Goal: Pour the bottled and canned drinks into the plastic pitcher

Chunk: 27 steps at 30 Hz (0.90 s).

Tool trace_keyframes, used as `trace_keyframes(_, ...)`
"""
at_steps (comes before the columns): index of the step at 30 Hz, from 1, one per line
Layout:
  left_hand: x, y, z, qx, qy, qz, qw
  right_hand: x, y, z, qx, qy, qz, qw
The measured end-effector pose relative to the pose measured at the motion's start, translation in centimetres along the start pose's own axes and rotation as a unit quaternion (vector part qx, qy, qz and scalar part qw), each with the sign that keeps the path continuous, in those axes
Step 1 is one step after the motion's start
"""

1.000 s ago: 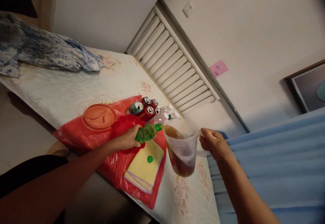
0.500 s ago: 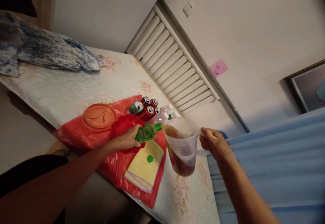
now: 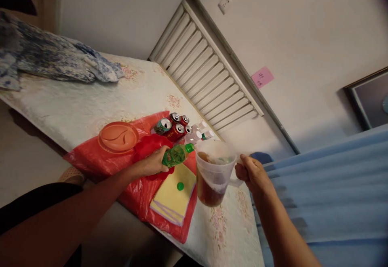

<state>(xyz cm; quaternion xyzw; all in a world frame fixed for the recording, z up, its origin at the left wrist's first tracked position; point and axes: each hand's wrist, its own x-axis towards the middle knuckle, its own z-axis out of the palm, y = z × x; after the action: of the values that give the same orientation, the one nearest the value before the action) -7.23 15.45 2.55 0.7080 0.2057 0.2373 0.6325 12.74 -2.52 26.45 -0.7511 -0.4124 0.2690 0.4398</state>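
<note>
My left hand (image 3: 157,162) is closed round a green plastic bottle (image 3: 176,156). The bottle lies tilted, its mouth at the rim of a clear plastic jug (image 3: 214,184). Brown liquid stands in the jug, with some foam at the surface. By its handle my right hand (image 3: 253,172) grips the jug, holding it above the table. Below the bottle, a green cap (image 3: 180,186) rests on a folded yellow cloth (image 3: 173,200). A red scalloped dish (image 3: 145,148) is partly hidden behind my left hand.
Several drink cans (image 3: 177,131) and clear bottles (image 3: 194,137) stand behind the dish. An orange lid (image 3: 119,137) lies on the red plastic sheet (image 3: 133,202). Patterned fabric (image 3: 60,57) is on the table's (image 3: 145,93) far left. A radiator (image 3: 206,65) and blue curtain (image 3: 327,194) border it.
The base of the jug has swung a little left, and its liquid has shifted with it. The bottle stays at the rim in my left hand. The view has moved slightly.
</note>
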Motion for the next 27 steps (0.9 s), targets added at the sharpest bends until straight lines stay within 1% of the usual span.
trace_keyframes(3,0.1,0.2,0.0,0.007,0.01,0.008,1.0,-0.2,1.6,0.3,0.042,0.022,-0.023,0.999)
trace_keyframes(5,0.0,0.4,-0.1,0.001,0.019,0.001,1.0,-0.4,2.2,0.7,0.081,0.044,-0.033,0.995)
trace_keyframes(9,0.1,1.1,-0.6,-0.019,0.052,0.002,0.998,-0.7,2.3,1.6,0.159,0.088,-0.041,0.983)
trace_keyframes(11,0.1,1.6,-1.1,-0.008,0.083,0.016,0.996,-0.7,1.9,2.2,0.18,0.105,-0.059,0.976)
trace_keyframes(15,0.0,3.1,-2.3,0.039,0.17,0.035,0.984,-0.5,1.3,3.6,0.201,0.126,-0.11,0.965)
trace_keyframes(18,-0.3,4.0,-3.2,0.039,0.234,0.057,0.97,0.0,1.3,5.3,0.24,0.142,-0.113,0.954)
trace_keyframes(22,-0.8,4.3,-4.0,0.019,0.312,0.094,0.945,1.4,2.0,8.4,0.299,0.156,-0.093,0.937)
trace_keyframes(27,-1.3,4.3,-4.7,0.034,0.385,0.081,0.919,3.3,3.8,12.3,0.337,0.14,-0.089,0.927)
